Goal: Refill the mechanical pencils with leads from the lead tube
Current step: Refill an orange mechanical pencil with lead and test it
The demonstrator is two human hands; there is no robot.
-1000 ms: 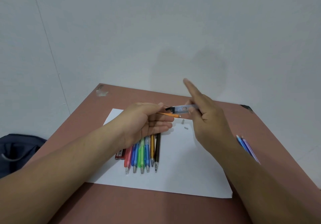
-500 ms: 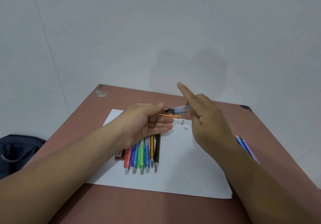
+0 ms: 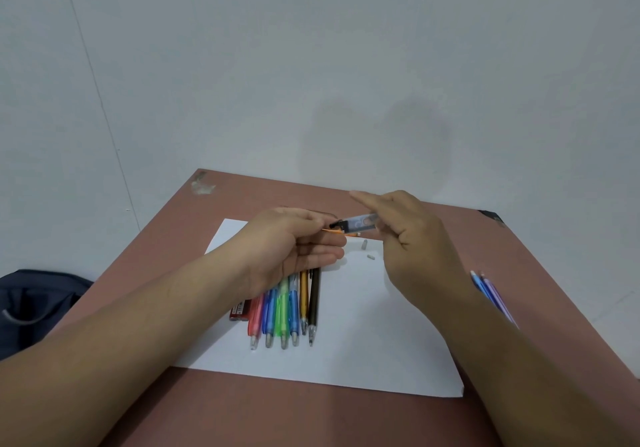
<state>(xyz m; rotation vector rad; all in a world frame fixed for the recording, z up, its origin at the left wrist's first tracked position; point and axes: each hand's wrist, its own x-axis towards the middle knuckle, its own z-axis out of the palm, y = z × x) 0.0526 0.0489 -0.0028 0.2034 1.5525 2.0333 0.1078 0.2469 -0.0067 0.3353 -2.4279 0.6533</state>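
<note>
My left hand (image 3: pixel 294 238) pinches a thin orange mechanical pencil (image 3: pixel 341 233) that points right, just above the paper. My right hand (image 3: pixel 412 249) holds a clear lead tube (image 3: pixel 358 222) with a black tip, lying almost level, its black end right over the pencil near my left fingertips. The index finger of my right hand sticks out straight. Several coloured mechanical pencils (image 3: pixel 287 308) lie side by side on a white sheet (image 3: pixel 363 342), partly under my left hand. Two small grey caps (image 3: pixel 364 245) lie on the sheet.
A red lead box (image 3: pixel 239 311) lies left of the pencil row. Two blue and purple pencils (image 3: pixel 491 290) lie on the brown table (image 3: pixel 311 419) to the right, partly behind my right forearm. A dark bag (image 3: pixel 34 304) sits on the floor at left.
My right hand has tilted down and shifted left, bringing the lead tube's black end closer over the orange pencil. The left hand has stayed nearly still.
</note>
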